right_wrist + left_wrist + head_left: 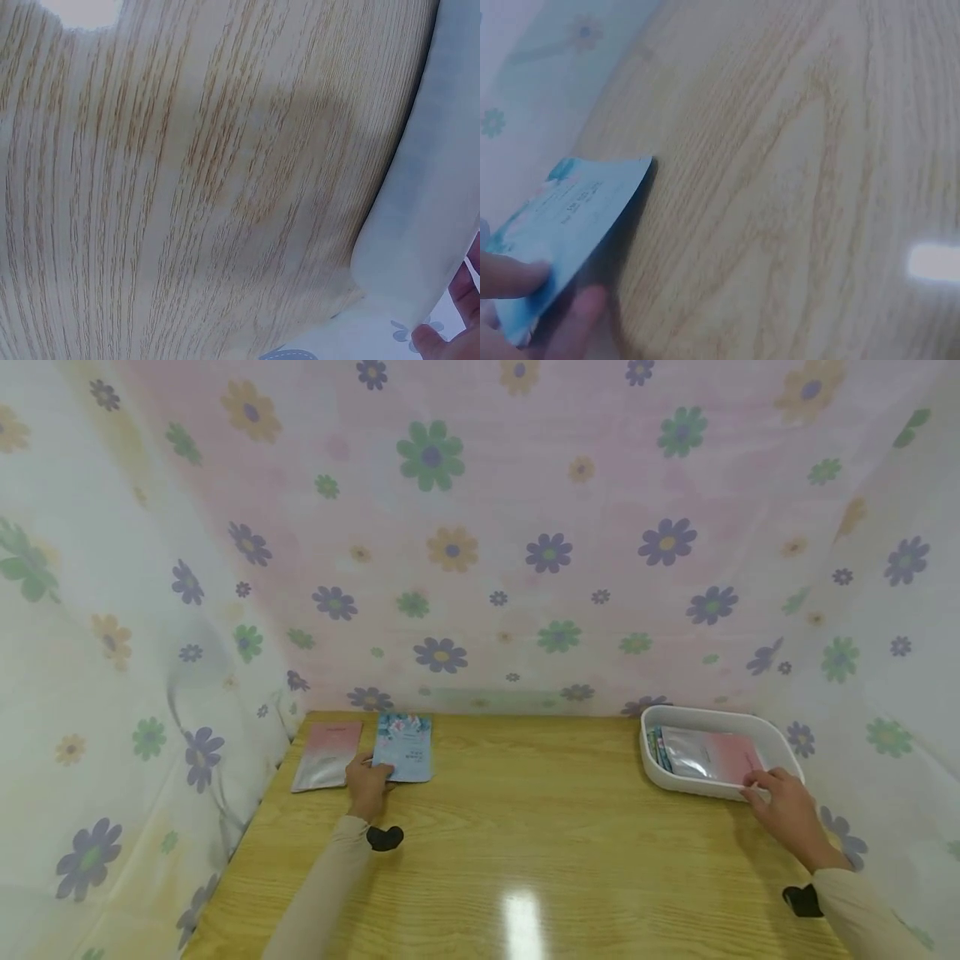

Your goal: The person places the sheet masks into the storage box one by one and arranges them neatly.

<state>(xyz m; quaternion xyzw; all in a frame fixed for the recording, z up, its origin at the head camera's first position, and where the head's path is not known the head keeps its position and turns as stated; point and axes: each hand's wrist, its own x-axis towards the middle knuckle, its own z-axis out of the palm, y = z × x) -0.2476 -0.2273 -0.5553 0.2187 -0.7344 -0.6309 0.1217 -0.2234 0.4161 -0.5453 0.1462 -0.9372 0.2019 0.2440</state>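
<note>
My left hand (367, 785) pinches the lower left edge of a light blue flowered sachet (408, 752), thumb on top and fingers beneath. In the left wrist view the sachet (577, 206) tilts up off the wood along its near edge. Just left of that hand lies a pink-and-silver sachet (327, 756). At the far right my right hand (787, 814) grips the front right rim of a white basket (697, 787), fingertips over the edge by another pink-and-silver sachet (708, 754). The right wrist view shows thumb and fingers at the basket's wall (427, 187).
Blue and green packets (658, 749) stand at the left end inside the basket. The wooden table (540, 827) spans between the hands. Flowered cloth (495, 527) hangs behind and on both sides, close to the basket and the left sachet.
</note>
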